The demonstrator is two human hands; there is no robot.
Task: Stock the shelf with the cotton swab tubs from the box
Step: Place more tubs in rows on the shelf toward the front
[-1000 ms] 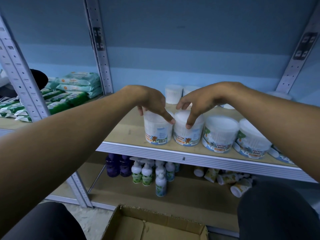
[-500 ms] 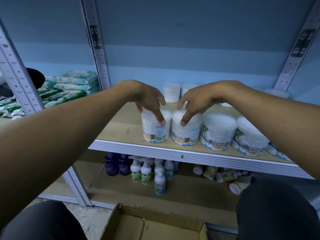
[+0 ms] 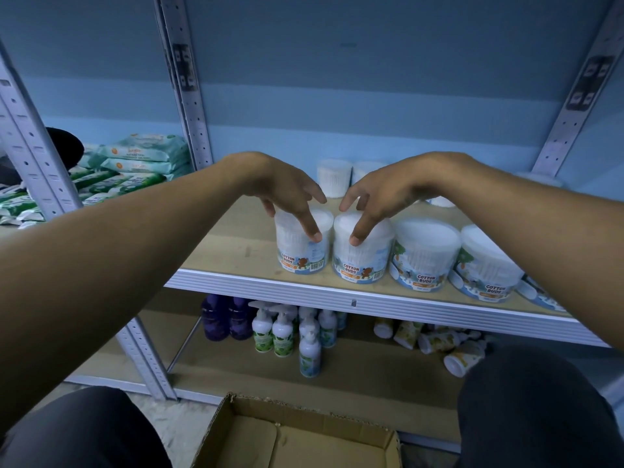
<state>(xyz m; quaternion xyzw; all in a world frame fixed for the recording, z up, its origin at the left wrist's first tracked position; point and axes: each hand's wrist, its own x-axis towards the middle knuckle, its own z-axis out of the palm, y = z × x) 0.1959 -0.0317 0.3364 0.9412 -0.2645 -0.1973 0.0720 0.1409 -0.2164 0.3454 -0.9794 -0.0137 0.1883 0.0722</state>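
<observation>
Shelf (image 3: 243, 255) tubs (image 3: 363, 251) under both hands (image 3: 287, 190).

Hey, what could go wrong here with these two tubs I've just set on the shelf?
1. Both tubs, left and right, stand near the shelf's front edge; a nudge from either hand (left, right) might tip one off.
2. The left tub shows its barcode, not its label, so it may need turning.

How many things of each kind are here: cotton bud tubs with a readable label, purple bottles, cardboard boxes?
Cotton bud tubs with readable label: 4
Purple bottles: 2
Cardboard box: 1
Total: 7
</observation>
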